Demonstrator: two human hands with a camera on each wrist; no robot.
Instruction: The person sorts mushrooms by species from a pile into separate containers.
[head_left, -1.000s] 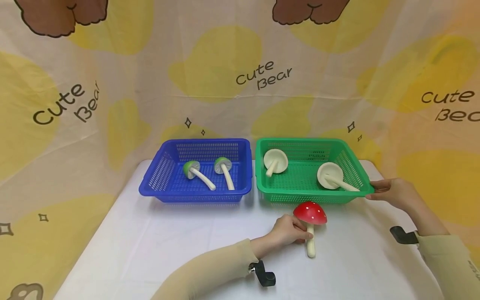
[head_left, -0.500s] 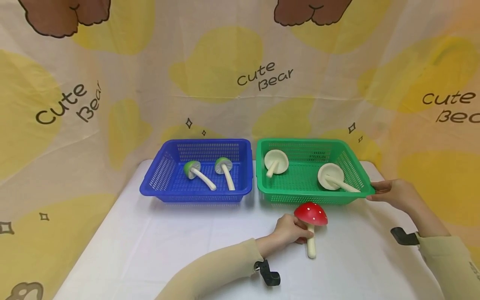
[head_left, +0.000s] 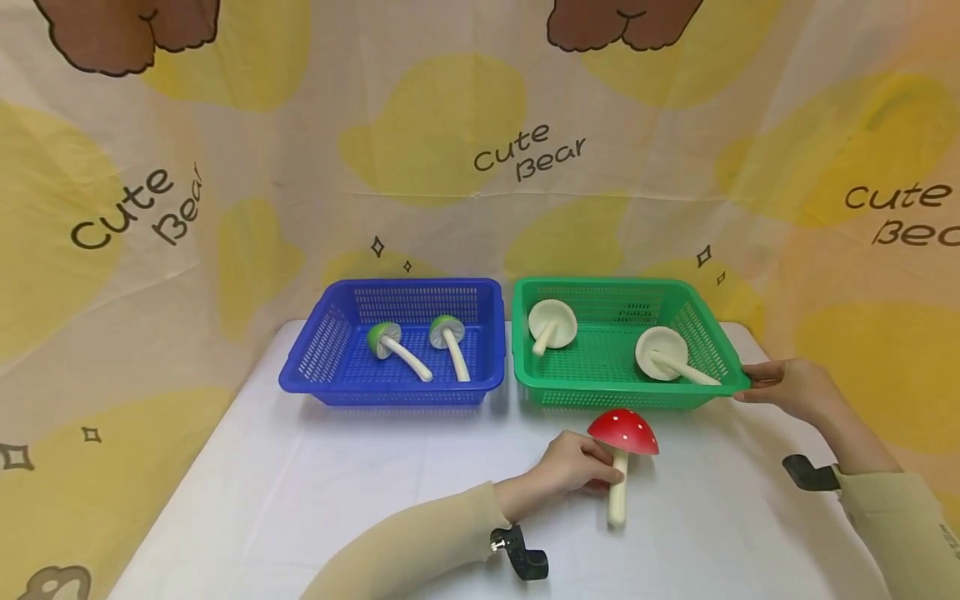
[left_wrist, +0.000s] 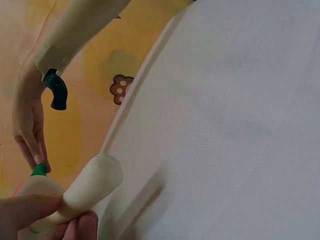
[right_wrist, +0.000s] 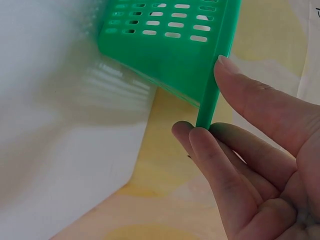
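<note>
My left hand (head_left: pixel 576 463) pinches the pale stem of a toy mushroom (head_left: pixel 624 432) whose red cap has white dots. In the left wrist view, thumb and fingers close around that stem (left_wrist: pixel 95 182). The mushroom is held in front of the green basket (head_left: pixel 630 387). At that basket's front right corner, my right hand (head_left: pixel 797 388) grips the rim; the right wrist view shows thumb and fingertips on either side of the green rim (right_wrist: pixel 212 100). Inside the green basket lie two mushrooms, one (head_left: pixel 552 323) at left and one (head_left: pixel 662 353) at right, with pale undersides showing.
To the left of the green basket stands a blue basket (head_left: pixel 390 392) with two green-capped mushrooms, one (head_left: pixel 384 340) at left and one (head_left: pixel 447 332) at right. A white-covered table (head_left: pixel 300 483) lies beneath. Patterned cloth (head_left: pixel 420 133) hangs behind and at the sides.
My left hand and the red mushroom have shifted slightly toward me, and the stem's lower end now tilts a little left. My right hand stays on the green basket's corner.
</note>
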